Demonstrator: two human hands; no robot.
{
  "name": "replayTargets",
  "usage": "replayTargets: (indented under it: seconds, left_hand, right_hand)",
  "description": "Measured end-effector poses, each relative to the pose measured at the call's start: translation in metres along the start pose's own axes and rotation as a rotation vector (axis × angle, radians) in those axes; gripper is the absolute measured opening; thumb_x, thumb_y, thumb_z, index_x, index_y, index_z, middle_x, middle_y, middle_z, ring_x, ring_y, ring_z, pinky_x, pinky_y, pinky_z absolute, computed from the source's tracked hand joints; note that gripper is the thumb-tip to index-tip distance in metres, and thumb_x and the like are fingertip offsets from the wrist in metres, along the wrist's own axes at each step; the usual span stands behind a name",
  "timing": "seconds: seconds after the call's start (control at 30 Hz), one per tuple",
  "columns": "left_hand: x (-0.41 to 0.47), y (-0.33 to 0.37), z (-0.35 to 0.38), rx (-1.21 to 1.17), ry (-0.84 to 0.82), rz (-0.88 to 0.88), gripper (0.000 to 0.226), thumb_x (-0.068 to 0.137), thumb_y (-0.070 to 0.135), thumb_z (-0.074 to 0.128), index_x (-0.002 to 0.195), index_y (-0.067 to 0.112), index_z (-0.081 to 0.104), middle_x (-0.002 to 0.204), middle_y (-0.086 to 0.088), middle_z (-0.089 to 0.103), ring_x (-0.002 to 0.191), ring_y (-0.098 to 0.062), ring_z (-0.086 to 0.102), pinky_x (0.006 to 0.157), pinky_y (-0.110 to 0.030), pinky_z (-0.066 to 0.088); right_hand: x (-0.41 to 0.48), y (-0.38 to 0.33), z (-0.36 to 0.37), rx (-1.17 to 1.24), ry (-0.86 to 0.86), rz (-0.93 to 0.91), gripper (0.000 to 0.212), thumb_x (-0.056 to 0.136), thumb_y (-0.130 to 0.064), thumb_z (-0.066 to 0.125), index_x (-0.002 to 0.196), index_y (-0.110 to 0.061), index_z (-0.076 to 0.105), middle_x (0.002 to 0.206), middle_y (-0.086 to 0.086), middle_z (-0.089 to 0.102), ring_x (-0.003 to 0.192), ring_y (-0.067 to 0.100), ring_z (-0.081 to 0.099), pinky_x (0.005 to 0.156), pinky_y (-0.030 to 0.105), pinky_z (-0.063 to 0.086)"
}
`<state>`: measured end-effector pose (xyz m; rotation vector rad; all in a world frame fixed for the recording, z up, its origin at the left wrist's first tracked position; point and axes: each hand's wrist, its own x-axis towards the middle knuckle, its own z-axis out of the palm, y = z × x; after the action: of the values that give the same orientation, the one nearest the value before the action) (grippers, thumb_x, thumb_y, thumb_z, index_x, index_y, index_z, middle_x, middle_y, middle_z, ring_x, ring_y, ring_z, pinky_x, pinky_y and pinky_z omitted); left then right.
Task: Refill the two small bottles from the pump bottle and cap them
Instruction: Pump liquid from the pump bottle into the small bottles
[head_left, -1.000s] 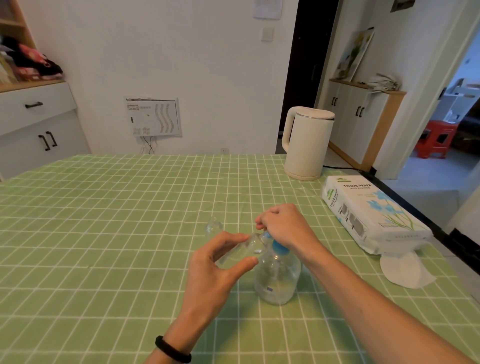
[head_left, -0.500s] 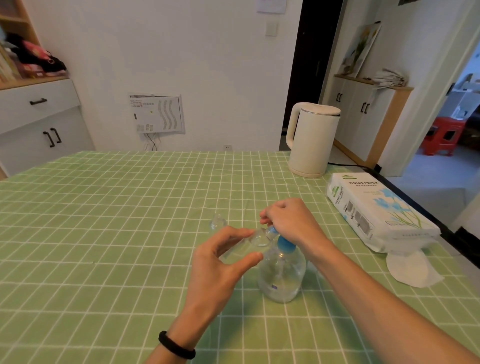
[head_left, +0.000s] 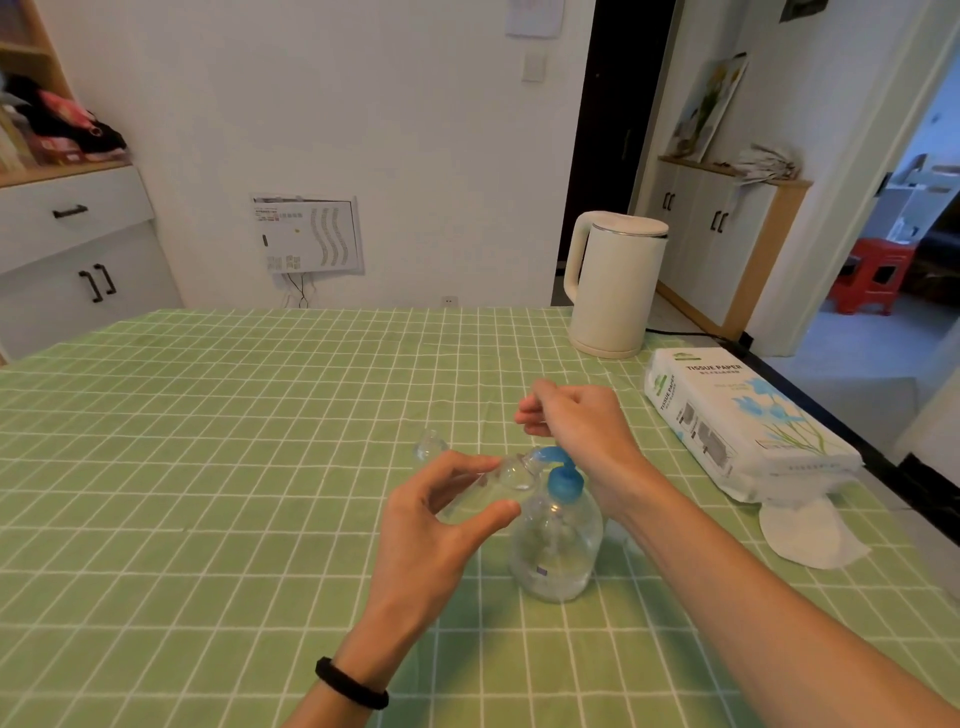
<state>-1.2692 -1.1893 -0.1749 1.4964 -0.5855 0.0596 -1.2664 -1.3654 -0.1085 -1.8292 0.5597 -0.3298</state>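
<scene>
Pump bottle (head_left: 556, 551) upright on green checked counter (head_left: 208, 467), close in and a little right of centre; clear body, blue pump head (head_left: 564, 486), nozzle pointing left. Just left of it, left hand (head_left: 441, 525) with black wristband (head_left: 353, 683) at the wrist. Grip closed round small bottle (head_left: 485, 483), thumb beneath, fingers over the top. Small bottle clear, held off the counter, tilted, mouth raised toward the nozzle tip; contact there too fine to make out. Right hand (head_left: 576, 426) above and just beyond the pump head, not on its top, forearm coming in from lower right. Fingers curled inward, tips blurred; cannot tell whether that grip holds anything. Second small bottle (head_left: 431, 447) on the counter just past the left fingers, clear glassy shape, upright or lying not readable. Farther right, tissue pack (head_left: 727, 415) flat near the counter's edge, loose tissue (head_left: 810, 535) spilling out at its near end. Beyond that, cream kettle (head_left: 613, 283) standing at the far right corner of the counter. Past the counter: white cabinet (head_left: 67, 249) with dark handles at left, white wall panel (head_left: 306, 234) low on the back wall, sideboard (head_left: 727, 244) at right, red stool (head_left: 872, 275) through the doorway.
</scene>
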Motion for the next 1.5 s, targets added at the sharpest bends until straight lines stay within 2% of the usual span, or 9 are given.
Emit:
replayTargets:
  seconds: [0.07, 0.13, 0.33, 0.4, 0.5, 0.63, 0.93, 1.23, 1.5]
  left_hand:
    - [0.000, 0.001, 0.000, 0.001, 0.002, -0.010, 0.032, 0.074, 0.021, 0.092, 0.102, 0.031, 0.079, 0.109, 0.011, 0.082, 0.110, -0.008, 0.076, 0.103, -0.021, 0.055]
    - [0.000, 0.001, 0.001, 0.011, 0.008, -0.019, 0.033, 0.074, 0.018, 0.093, 0.101, 0.032, 0.079, 0.108, 0.013, 0.082, 0.108, -0.008, 0.076, 0.102, -0.023, 0.056]
    - [-0.001, 0.001, 0.002, -0.003, 0.007, -0.017, 0.033, 0.072, 0.025, 0.091, 0.102, 0.031, 0.079, 0.109, 0.014, 0.082, 0.109, -0.007, 0.076, 0.102, -0.021, 0.055]
    - [-0.001, 0.001, 0.002, 0.005, -0.001, -0.014, 0.034, 0.072, 0.025, 0.091, 0.104, 0.028, 0.079, 0.108, 0.013, 0.082, 0.110, -0.007, 0.076, 0.102, -0.020, 0.055]
    - [0.000, 0.002, 0.001, 0.017, -0.011, -0.003, 0.034, 0.075, 0.020, 0.092, 0.105, 0.028, 0.079, 0.108, 0.013, 0.082, 0.110, -0.006, 0.076, 0.101, -0.018, 0.054]
    - [0.000, 0.000, 0.000, 0.028, -0.019, 0.013, 0.035, 0.076, 0.014, 0.092, 0.106, 0.027, 0.079, 0.109, 0.011, 0.082, 0.110, -0.008, 0.076, 0.102, -0.019, 0.054]
    - [-0.001, -0.003, -0.001, 0.057, -0.016, 0.018, 0.040, 0.076, 0.015, 0.093, 0.106, 0.036, 0.078, 0.110, 0.015, 0.081, 0.112, -0.006, 0.075, 0.102, -0.018, 0.053]
    - [0.001, 0.002, 0.000, -0.003, -0.011, 0.000, 0.037, 0.075, 0.016, 0.093, 0.104, 0.034, 0.079, 0.107, 0.012, 0.082, 0.108, -0.008, 0.077, 0.099, -0.016, 0.054]
    - [-0.002, -0.002, -0.001, -0.009, -0.007, -0.018, 0.037, 0.076, 0.010, 0.093, 0.102, 0.033, 0.079, 0.107, 0.009, 0.083, 0.108, -0.009, 0.077, 0.102, -0.020, 0.054]
  right_hand:
    - [-0.005, -0.001, -0.006, 0.119, 0.005, -0.008, 0.038, 0.107, -0.034, 0.053, 0.093, -0.016, 0.083, 0.087, -0.006, 0.086, 0.086, 0.010, 0.082, 0.081, 0.027, 0.053]
    - [-0.014, 0.007, -0.012, 0.141, -0.023, -0.021, 0.048, 0.111, -0.045, 0.048, 0.096, -0.016, 0.084, 0.090, -0.006, 0.086, 0.084, 0.005, 0.081, 0.084, 0.028, 0.053]
    - [-0.041, 0.046, -0.014, 0.083, -0.141, -0.032, 0.070, 0.110, -0.067, 0.034, 0.076, -0.034, 0.086, 0.074, 0.006, 0.078, 0.070, 0.008, 0.072, 0.080, 0.030, 0.047]
    - [-0.044, 0.049, -0.006, 0.085, -0.118, -0.077, 0.075, 0.101, -0.076, 0.034, 0.075, -0.027, 0.084, 0.065, 0.005, 0.072, 0.066, 0.017, 0.070, 0.077, 0.041, 0.051]
    - [-0.046, 0.055, 0.005, 0.110, 0.003, -0.113, 0.086, 0.083, -0.087, 0.032, 0.074, -0.014, 0.077, 0.075, 0.022, 0.071, 0.074, 0.036, 0.068, 0.086, 0.053, 0.055]
    - [-0.045, 0.060, 0.016, 0.087, 0.147, -0.163, 0.069, 0.083, -0.081, 0.029, 0.043, -0.033, 0.058, 0.044, -0.009, 0.048, 0.044, 0.004, 0.044, 0.064, 0.036, 0.040]
    - [-0.036, 0.065, 0.018, 0.014, 0.218, -0.223, 0.051, 0.089, -0.045, 0.035, 0.045, -0.037, 0.061, 0.044, -0.011, 0.053, 0.050, 0.011, 0.045, 0.060, 0.036, 0.036]
    - [-0.041, 0.063, 0.022, 0.048, 0.224, -0.191, 0.071, 0.085, -0.078, 0.023, 0.037, -0.038, 0.056, 0.036, -0.014, 0.043, 0.042, 0.004, 0.047, 0.061, 0.034, 0.033]
    - [-0.040, 0.064, 0.022, 0.056, 0.237, -0.224, 0.068, 0.086, -0.074, 0.025, 0.036, -0.039, 0.054, 0.037, -0.018, 0.044, 0.042, 0.004, 0.046, 0.063, 0.033, 0.034]
